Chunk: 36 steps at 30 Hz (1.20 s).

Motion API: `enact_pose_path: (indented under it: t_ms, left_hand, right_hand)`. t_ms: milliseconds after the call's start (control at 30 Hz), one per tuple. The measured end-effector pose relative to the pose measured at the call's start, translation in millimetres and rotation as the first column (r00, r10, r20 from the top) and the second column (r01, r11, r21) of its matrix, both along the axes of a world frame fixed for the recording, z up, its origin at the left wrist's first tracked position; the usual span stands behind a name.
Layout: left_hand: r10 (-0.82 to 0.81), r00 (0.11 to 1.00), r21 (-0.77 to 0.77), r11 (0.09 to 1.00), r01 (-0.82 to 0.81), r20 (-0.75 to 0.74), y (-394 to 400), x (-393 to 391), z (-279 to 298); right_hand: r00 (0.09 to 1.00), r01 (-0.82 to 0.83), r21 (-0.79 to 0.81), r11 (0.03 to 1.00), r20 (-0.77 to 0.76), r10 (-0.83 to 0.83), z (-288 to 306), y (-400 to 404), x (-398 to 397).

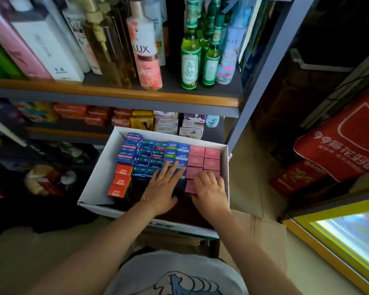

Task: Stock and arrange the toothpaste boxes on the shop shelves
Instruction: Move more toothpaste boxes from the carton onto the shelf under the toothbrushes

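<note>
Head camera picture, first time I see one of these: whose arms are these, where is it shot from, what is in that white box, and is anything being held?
A person wears the camera on the head, so it looks down along their own arms. In front stands a white carton packed with toothpaste boxes on end: blue boxes, pink boxes, red boxes. The left hand lies flat, fingers straight, on the blue boxes. The right hand rests on the pink boxes, fingers bent over one; a firm grip cannot be made out. Above, shop shelves carry bottles.
</note>
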<state>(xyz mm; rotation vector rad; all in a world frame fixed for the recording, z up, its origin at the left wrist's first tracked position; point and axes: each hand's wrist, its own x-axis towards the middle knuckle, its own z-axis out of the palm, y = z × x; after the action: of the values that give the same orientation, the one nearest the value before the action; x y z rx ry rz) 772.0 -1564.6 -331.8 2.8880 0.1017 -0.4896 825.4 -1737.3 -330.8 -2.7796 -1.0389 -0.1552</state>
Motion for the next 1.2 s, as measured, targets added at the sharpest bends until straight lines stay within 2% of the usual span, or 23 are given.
enact_pose_path:
  t_ms: [167, 367, 467, 533, 600, 633, 700, 767, 867, 933, 967, 1000, 1067, 1133, 1200]
  left_hand:
    - [-0.001, 1.000, -0.003, 1.000, 0.001, 0.001, 0.6, 0.3, 0.7]
    - [-0.006, 1.000, -0.028, 1.000, 0.006, -0.009, 0.6, -0.3, 5.6]
    - [-0.023, 0.998, -0.023, 1.000, 0.022, -0.054, 3.2, 2.6, 16.1]
    - [-0.043, 0.998, -0.043, 0.998, 0.040, -0.054, 7.6, 2.6, 31.8]
    - [-0.020, 0.999, -0.208, 0.978, 0.012, -0.036, 7.6, 3.0, 54.8]
    - [0.038, 0.998, -0.360, 0.932, -0.053, -0.048, 5.3, 2.7, 67.9]
    - [0.222, 0.968, -0.642, 0.726, -0.246, -0.120, -0.8, 1.5, 82.7]
    - [0.351, 0.917, -0.764, 0.532, -0.364, -0.192, -5.9, 1.7, 81.9]
    - [0.497, 0.844, -0.805, 0.405, -0.433, -0.204, -8.1, 2.9, 68.7]
    - [0.601, 0.767, -0.810, 0.322, -0.490, -0.225, -6.2, 4.3, 63.5]
    - [0.640, 0.732, -0.810, 0.287, -0.511, -0.234, -4.7, 5.1, 62.2]
    - [0.659, 0.713, -0.807, 0.272, -0.524, -0.241, -3.2, 5.6, 61.0]
    - [0.658, 0.708, -0.796, 0.271, -0.541, -0.257, -1.9, 5.7, 60.0]
    - [0.650, 0.712, -0.789, 0.278, -0.547, -0.265, -2.3, 5.5, 58.8]
    - [0.650, 0.711, -0.785, 0.279, -0.553, -0.270, -4.2, 5.4, 58.6]
  right_hand:
    - [0.998, -0.007, 0.019, 1.000, 0.066, 0.006, -2.3, 1.1, -3.5]
    - [1.000, -0.014, -0.072, 0.997, 0.017, 0.015, -1.2, 2.3, -0.8]
    - [0.993, -0.052, -0.089, 0.995, -0.107, 0.042, 19.0, 2.9, 1.2]
    - [0.965, -0.060, 0.010, 0.998, -0.256, 0.061, 42.8, -0.4, 7.1]
    - [0.902, 0.017, 0.195, 0.981, -0.425, 0.069, 76.4, -5.2, 16.2]
    - [0.869, 0.078, 0.290, 0.954, -0.488, 0.078, 91.7, -7.3, 21.6]
    - [0.785, 0.200, 0.441, 0.875, -0.606, 0.126, 112.8, -9.2, 31.0]
    - [0.739, 0.292, 0.520, 0.802, -0.655, 0.156, 116.1, -5.8, 35.0]
    - [0.831, 0.324, 0.541, 0.776, -0.555, 0.040, 98.3, -4.4, 32.7]
    - [0.941, 0.210, 0.458, 0.864, -0.336, -0.050, 77.7, -10.8, 28.9]
    - [0.972, 0.147, 0.341, 0.928, -0.224, -0.072, 66.0, -13.9, 26.9]
    - [0.988, 0.102, 0.200, 0.975, -0.133, -0.076, 55.6, -16.6, 24.2]
    - [0.994, 0.083, -0.027, 0.996, -0.063, -0.084, 41.1, -19.4, 13.7]
    - [0.993, 0.096, -0.120, 0.988, -0.061, -0.104, 32.1, -19.3, 3.2]
    - [0.994, 0.094, -0.136, 0.986, -0.038, -0.100, 28.3, -18.3, -3.3]
